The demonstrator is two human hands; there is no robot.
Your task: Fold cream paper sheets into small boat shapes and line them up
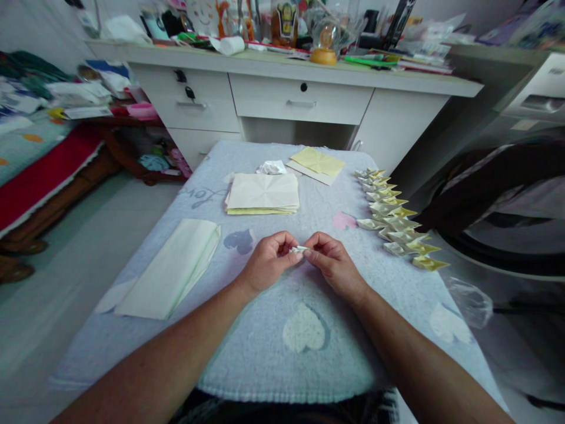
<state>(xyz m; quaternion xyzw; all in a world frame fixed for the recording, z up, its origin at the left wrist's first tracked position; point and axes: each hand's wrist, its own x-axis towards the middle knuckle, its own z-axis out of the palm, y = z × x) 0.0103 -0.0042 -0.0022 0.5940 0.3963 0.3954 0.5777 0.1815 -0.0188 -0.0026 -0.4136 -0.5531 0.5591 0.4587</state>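
Between my two hands is a small piece of folded white paper, mostly covered by the fingers. My left hand pinches its left end, and my right hand pinches the right end. Just beyond them lies a stack of creased white and yellow paper sheets. Several folded paper boats, white and yellow, stand in rows on the right. To the left rests a folded bundle of pale paper.
A heart-patterned cloth covers the table. Crumpled white paper and a loose yellow sheet lie at the back. A white desk crowded with items stands behind. On the right is a front-loading washing machine; a bed is at left.
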